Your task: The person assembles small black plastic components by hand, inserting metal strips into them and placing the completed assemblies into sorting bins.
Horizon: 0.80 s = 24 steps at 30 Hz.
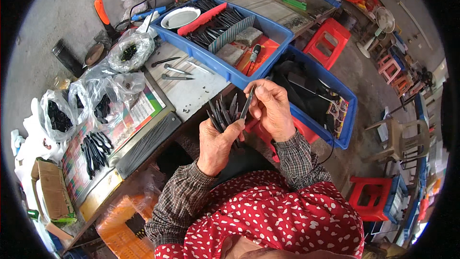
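Note:
My left hand (213,146) is closed around a bundle of slim black pointed pieces (222,113), their tips fanning upward. Their exact kind is not clear. Between its thumb and fingers, my right hand (275,108) pinches the upper end of one such dark piece (248,101). That piece leans away from the others, its lower end at my left thumb. Both hands are in front of my red spotted apron (287,206), off the table's edge. On the table beyond lie a few loose pointed pieces (177,77), some black and some greyish.
A blue tray (225,71) holds many black pieces, a white dish (180,18), grey blocks (249,36) and a marker-like tool (255,53). Another blue bin (352,115) is at right. Plastic bags (60,115) and a black pile (96,151) lie left. Red stools (328,41) stand behind.

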Each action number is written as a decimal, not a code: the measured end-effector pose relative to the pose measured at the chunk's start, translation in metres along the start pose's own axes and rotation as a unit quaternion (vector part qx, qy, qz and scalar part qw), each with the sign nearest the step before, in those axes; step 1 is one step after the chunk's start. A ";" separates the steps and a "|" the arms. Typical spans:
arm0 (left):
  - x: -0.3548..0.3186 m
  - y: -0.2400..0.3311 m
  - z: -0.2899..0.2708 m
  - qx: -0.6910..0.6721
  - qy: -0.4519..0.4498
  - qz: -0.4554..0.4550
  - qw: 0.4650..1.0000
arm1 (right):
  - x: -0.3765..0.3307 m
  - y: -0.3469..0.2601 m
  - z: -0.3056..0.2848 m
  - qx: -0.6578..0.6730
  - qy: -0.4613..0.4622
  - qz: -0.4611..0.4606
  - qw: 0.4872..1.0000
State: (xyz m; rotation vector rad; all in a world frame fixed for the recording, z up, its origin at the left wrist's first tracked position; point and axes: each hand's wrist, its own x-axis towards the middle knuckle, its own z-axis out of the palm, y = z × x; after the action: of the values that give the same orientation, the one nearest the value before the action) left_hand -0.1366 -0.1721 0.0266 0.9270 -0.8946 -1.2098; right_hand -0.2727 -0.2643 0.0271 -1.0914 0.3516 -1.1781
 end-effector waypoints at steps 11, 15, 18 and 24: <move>-0.010 -0.007 -0.006 0.019 0.024 0.017 0.999 | -0.004 0.010 0.004 -0.009 -0.006 0.030 0.999; -0.010 -0.009 -0.018 0.039 0.040 0.011 0.998 | 0.000 0.013 0.011 -0.028 -0.011 0.041 0.999; -0.015 -0.004 -0.030 0.033 0.039 0.009 0.999 | 0.002 0.009 0.020 -0.069 -0.072 0.080 0.992; -0.024 0.009 -0.057 0.011 0.140 -0.003 0.990 | 0.013 0.005 0.021 -0.122 -0.101 0.087 0.984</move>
State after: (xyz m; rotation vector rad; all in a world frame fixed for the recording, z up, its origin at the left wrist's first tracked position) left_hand -0.0835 -0.1414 0.0127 1.0879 -0.6804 -1.0452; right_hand -0.2499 -0.2658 0.0372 -1.3536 0.4312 -0.8761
